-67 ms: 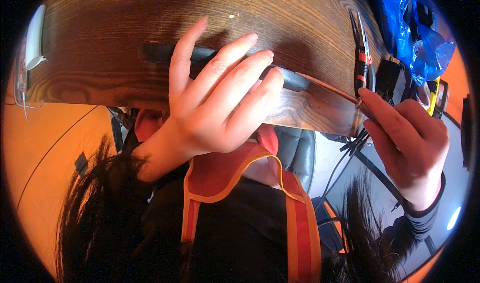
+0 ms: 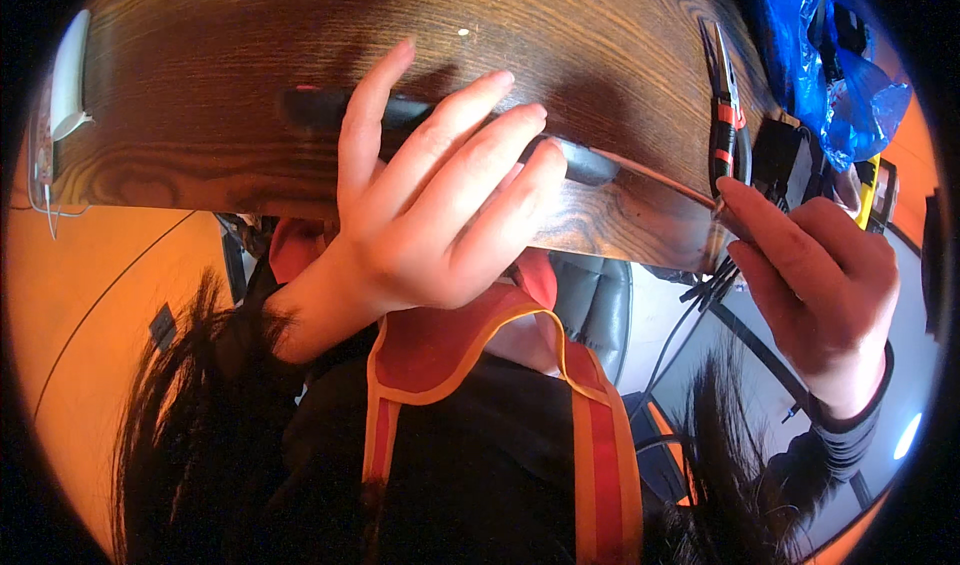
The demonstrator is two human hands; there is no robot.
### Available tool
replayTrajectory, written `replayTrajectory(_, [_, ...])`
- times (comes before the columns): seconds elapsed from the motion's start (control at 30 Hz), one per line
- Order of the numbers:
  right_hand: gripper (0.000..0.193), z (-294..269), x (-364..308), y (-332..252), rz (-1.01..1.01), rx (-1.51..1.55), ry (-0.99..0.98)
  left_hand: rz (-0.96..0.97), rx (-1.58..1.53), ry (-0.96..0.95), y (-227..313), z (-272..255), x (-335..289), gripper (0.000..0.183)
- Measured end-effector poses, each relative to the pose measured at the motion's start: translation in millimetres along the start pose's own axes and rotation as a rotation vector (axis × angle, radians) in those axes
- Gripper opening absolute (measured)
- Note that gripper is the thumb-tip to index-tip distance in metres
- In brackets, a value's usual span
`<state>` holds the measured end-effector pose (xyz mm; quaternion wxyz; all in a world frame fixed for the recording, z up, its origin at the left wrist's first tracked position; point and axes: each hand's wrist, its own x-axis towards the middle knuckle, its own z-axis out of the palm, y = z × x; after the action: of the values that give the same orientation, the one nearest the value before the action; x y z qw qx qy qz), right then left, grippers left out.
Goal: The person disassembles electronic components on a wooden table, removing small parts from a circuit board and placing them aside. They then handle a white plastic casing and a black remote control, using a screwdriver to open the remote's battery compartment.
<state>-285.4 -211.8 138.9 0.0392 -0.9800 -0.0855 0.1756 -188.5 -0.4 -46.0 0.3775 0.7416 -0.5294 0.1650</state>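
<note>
A long black-handled tool (image 2: 592,163) with a thin, coppery-looking metal shaft (image 2: 665,182) lies crosswise over the near edge of the wooden table; it looks like a screwdriver, but my fingers hide part of it. My left hand (image 2: 425,220), back facing up, loosely holds the handle between the fairly straight, spread fingers and the thumb, which is mostly hidden below. My right hand (image 2: 815,275) pinches the far end of the shaft between thumb and forefinger at the table's right corner. Long-nose pliers (image 2: 726,115) with red and black handles lie just beyond the right fingertips.
The brown wood-grain table (image 2: 250,35) spans the top. A blue plastic bag (image 2: 830,85) and a black box-shaped item (image 2: 780,150) sit at its right side. At the far left lies a white object (image 2: 70,80) with a thin cable. A dark padded chair (image 2: 590,305) stands below the edge.
The left fingers have shifted down very slightly along with the tool's handle. The right hand keeps its pinch on the shaft, almost unmoved.
</note>
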Motion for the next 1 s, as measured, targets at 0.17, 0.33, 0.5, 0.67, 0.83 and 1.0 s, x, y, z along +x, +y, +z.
replayTrajectory(0.17, [0.051,-4,1,-4,0.007,-0.045,-0.066,0.0,-0.024,0.009,1,-1,-2,0.02])
replayTrajectory(0.33, [0.049,1,-1,-2,-0.005,-0.017,-0.029,0.002,-0.024,0.0,0,0,-4,0.021])
replayTrajectory(0.5, [0.049,7,-3,1,0.015,0.012,-0.027,0.021,-0.006,0.01,-1,1,-5,0.022])
replayTrajectory(0.67, [0.045,13,-3,7,0.016,0.075,0.001,-0.01,-0.005,-0.022,-1,-2,-4,0.021])
replayTrajectory(0.83, [0.039,21,-5,7,0.082,0.189,0.036,-0.025,0.01,0.001,0,0,-3,0.018])
replayTrajectory(1.0, [0.038,23,-5,6,0.149,0.319,0.06,-0.005,0.034,-0.016,-2,-1,-4,0.018])
